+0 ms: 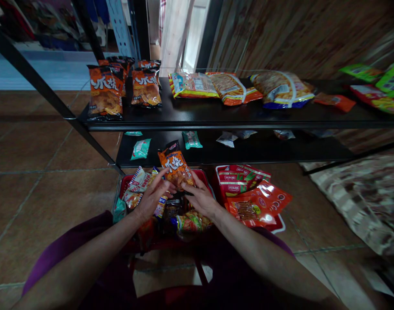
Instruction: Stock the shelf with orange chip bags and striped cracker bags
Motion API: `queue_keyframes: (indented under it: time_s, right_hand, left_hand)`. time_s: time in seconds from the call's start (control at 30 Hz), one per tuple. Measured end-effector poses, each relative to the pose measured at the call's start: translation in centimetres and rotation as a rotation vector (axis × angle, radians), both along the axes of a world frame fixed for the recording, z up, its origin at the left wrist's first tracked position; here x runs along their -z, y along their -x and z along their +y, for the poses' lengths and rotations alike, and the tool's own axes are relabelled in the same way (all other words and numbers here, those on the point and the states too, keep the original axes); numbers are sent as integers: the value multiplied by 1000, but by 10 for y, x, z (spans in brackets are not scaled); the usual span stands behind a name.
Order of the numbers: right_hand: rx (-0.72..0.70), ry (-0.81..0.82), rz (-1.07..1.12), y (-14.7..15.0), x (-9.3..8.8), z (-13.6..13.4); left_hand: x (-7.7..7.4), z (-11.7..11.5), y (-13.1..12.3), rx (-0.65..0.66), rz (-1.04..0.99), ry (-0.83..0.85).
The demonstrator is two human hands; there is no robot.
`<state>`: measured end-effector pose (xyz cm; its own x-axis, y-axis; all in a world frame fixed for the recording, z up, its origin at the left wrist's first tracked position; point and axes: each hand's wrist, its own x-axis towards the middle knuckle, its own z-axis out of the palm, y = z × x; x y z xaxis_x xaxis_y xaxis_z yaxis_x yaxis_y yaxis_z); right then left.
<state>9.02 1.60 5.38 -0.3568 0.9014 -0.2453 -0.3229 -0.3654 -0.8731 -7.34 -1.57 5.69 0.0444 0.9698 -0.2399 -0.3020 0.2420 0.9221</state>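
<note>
An orange-and-black snack bag [175, 162] is held upright, tilted slightly, between my two hands over a red basket [201, 173]. My right hand [200, 194] grips its lower right side, thumb across the front. At its lower left side, my left hand [155, 194] has its fingers closed against the bag. Underneath, the basket holds several packets, among them a white-and-orange packet [137, 186], a teal packet [119, 211] and a clear, colourful bag [193, 222]. My hands and forearms hide part of the basket's contents.
On the black upper shelf [190, 115] stand matching orange snack bags [104, 92], with several larger bags lying to their right. Small packets lie on the lower shelf [264, 148]. A second basket [280, 224] to the right holds red and orange packets [259, 204]. Patterned fabric [355, 193] hangs at right.
</note>
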Motion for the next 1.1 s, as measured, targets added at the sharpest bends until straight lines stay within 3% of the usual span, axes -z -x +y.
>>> queue_keyframes:
  time_s: [0.1,0.17,0.23,0.33,0.4,0.57,0.73,0.83,1.1]
  right_hand:
    - [-15,226,150,-2,-2,3]
    - [-37,294,193,-5,-1,4]
    - [-83,339,221,-7,2,3]
    - [-152,394,238,-7,8,0]
    - [-218,421,240,-6,12,-3]
    - [-278,430,195,-3,19,-9]
    - [-279,340,100,-3,29,-14]
    - [-309,330,43,-5,34,-16]
    - [-376,283,44,-12,41,-16]
  left_hand:
    - [2,8,5,-320,55,11]
    - [4,15,11,-455,42,62]
    - [5,20,18,-412,-54,180]
    - [4,27,26,-238,-270,366]
    - [3,30,28,-220,-358,413]
    - [2,35,27,-344,-356,410]
    - [-4,36,30,-313,-406,328]
    - [-5,36,33,-362,-381,323]
    - [-8,34,35,-372,-369,305]
